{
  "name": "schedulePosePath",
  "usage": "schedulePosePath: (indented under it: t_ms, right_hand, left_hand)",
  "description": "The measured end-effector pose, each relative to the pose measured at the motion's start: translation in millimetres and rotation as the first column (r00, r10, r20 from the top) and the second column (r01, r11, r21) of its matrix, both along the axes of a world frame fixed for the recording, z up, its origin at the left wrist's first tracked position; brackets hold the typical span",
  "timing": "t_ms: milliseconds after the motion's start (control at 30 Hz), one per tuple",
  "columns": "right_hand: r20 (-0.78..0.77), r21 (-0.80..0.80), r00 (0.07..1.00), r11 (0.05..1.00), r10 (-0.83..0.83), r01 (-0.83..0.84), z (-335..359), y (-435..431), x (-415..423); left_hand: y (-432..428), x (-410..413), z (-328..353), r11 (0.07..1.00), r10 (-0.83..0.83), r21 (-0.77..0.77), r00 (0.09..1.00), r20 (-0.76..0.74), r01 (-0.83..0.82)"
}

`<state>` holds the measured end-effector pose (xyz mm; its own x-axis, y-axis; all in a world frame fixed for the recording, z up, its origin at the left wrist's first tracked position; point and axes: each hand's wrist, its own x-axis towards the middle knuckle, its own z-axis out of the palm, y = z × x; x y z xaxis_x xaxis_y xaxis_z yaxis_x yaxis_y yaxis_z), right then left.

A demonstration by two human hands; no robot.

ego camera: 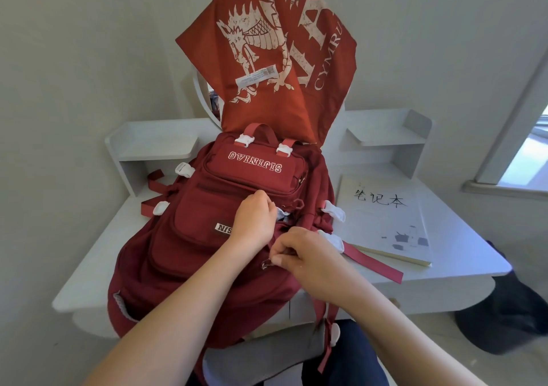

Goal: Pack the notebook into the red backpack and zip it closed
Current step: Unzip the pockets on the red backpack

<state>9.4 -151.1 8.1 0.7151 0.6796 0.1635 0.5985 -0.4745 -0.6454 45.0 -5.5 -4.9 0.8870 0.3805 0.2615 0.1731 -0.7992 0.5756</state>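
right fingers (pixel 281 255): pinched together on a metal zipper pull (pixel 267 262) at the bag's right side seam
right hand (pixel 302 252): knuckles up, on the backpack's right edge, near a white buckle (pixel 332 241)
left fingers: curled under, closed on the fabric just by a small gap in the zipper line; fingertips hidden
left hand (pixel 255 218): pressed on the bag front, above the right hand, close but not touching it
zipper gap (pixel 283 214): slight opening with pale lining showing, right beside the left hand
red backpack (pixel 184 231): lying front-up on the tabletop, top handle pointing away, bottom hanging over the near edge toward the lap; white "SIJINIAO" lettering reads upside down
notebook (pixel 385 222): outside the bag, flat on the tabletop just right of the backpack, pale cover with black characters; a red strap (pixel 373 262) lies across its near corner
tabletop (pixel 98 267): white, with low side shelves at the back
red cloth (pixel 267 53): printed with a white dragon, draped over a round mirror behind the bag
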Motion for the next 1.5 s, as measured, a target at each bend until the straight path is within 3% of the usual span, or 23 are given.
schedulePosePath:
  t_ms: [300, 533, 700, 800, 967, 1067, 1167, 1500]
  right_hand:
    - [-0.089, -0.076, 0.995, 0.996, -0.043, 0.037, -3, -1, 10]
    - [-0.2, 0.059, 0.971, 0.988, -0.131, 0.145, -7, 7, 13]
    - [-0.205, 0.181, 0.967, 0.966, -0.147, 0.186, -9, 14, 8]
    - [-0.216, 0.222, 0.972, 0.965, -0.087, 0.136, -9, 13, 8]
    - [-0.168, 0.0, 0.98, 0.994, 0.104, -0.105, -4, -1, 14]
    - [-0.05, -0.116, 0.991, 0.985, 0.122, -0.127, -6, -1, 14]
    - [-0.014, -0.081, 0.996, 0.993, 0.088, -0.088, -9, 2, 13]
    - [-0.11, -0.061, 0.988, 0.992, 0.107, -0.114, -14, 5, 21]
  left_hand:
    - [7, -34, 9, 0.988, -0.123, -0.099, 0.992, -0.021, 0.121]
    - [2, -84, 17, 0.968, -0.197, -0.183, 0.973, -0.123, 0.173]
    - [-3, -96, 15, 0.981, -0.195, -0.014, 0.98, -0.046, 0.195]
    - [-2, -100, 11, 0.99, -0.143, 0.0, 0.99, 0.01, 0.143]
    - [4, -104, 10, 0.997, -0.068, -0.029, 0.998, -0.018, 0.068]
    - [4, -105, 10, 0.995, -0.057, -0.08, 0.998, -0.018, 0.055]
    - [6, -107, 10, 0.997, -0.059, -0.053, 0.997, -0.05, 0.056]
    - [31, -125, 12, 0.995, -0.055, -0.094, 0.988, -0.142, 0.042]
